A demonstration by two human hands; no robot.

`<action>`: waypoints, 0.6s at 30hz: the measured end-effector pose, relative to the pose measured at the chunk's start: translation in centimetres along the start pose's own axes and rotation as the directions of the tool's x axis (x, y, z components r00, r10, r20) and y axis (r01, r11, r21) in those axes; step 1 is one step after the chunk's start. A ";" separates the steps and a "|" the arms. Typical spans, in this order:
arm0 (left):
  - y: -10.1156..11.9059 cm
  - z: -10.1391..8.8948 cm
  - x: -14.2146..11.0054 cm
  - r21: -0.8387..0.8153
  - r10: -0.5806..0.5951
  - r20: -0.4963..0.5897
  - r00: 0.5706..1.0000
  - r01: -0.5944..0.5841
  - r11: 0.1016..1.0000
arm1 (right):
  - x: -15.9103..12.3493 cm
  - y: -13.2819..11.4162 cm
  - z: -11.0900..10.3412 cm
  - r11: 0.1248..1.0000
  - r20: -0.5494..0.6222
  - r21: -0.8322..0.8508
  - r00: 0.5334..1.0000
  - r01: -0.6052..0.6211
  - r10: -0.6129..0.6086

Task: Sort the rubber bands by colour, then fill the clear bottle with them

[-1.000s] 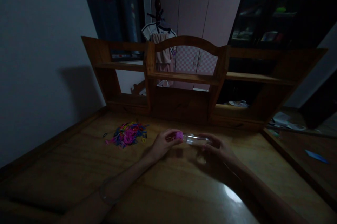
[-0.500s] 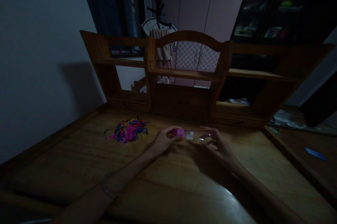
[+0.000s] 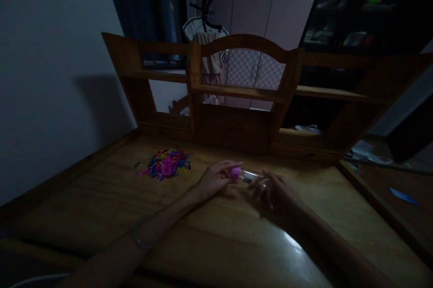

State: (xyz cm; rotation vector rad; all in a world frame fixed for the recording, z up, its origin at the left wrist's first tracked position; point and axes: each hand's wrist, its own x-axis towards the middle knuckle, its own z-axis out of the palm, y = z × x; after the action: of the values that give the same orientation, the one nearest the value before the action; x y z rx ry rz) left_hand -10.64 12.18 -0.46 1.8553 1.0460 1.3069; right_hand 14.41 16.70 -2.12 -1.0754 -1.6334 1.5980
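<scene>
A small clear bottle (image 3: 251, 175) with a pink cap (image 3: 235, 172) lies sideways between my hands, just above the wooden tabletop. My left hand (image 3: 214, 178) pinches the pink cap between thumb and fingers. My right hand (image 3: 280, 189) is closed around the other end of the clear bottle, its fingers curled under it. The cap sits against the bottle's neck; whether it is screwed tight I cannot tell. To the left, a pile of small coloured elastic bands (image 3: 167, 164), mostly pink and blue, rests on the table.
One dark band (image 3: 137, 164) lies apart, left of the pile. A wooden shelf unit (image 3: 237, 94) stands along the table's far edge. A white wall (image 3: 61, 76) borders the left side. On a lower surface at right lies a blue flat packet (image 3: 402, 196).
The bottle has turned about its length. My right hand has moved in, and its fingers have closed further around the bottle. My left hand stays at the cap.
</scene>
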 end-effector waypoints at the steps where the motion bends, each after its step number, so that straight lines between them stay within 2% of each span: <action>1: 0.1 0.0 0.0 0.020 -0.046 -0.008 0.999 0.046 0.999 | 0.0 0.0 -0.1 1.000 0.002 0.002 1.000 -0.002 0.002; 4: 0.2 -0.1 -0.1 0.088 -0.174 -0.051 0.983 0.178 0.980 | 0.0 -0.2 0.0 1.000 0.004 0.011 1.000 0.001 -0.001; 6: 0.3 -0.1 -0.2 0.119 -0.200 -0.050 0.978 0.205 0.972 | 0.0 -0.2 0.2 1.000 0.002 0.002 1.000 0.012 -0.012; 12: 0.4 -0.2 -0.3 0.118 -0.161 0.031 0.987 0.156 0.981 | 0.0 0.0 0.4 1.000 0.001 -0.012 1.000 0.018 -0.018; 18: -0.4 0.7 -0.2 -0.148 -0.075 0.024 0.997 0.078 0.986 | 0.1 0.1 -0.2 1.000 -0.035 -0.004 0.999 0.019 -0.020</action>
State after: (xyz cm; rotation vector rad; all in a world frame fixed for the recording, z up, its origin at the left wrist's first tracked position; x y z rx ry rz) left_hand -10.11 12.15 -1.13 1.6970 0.9732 1.2843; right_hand 14.53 16.89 -2.18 -1.0800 -1.6196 1.5558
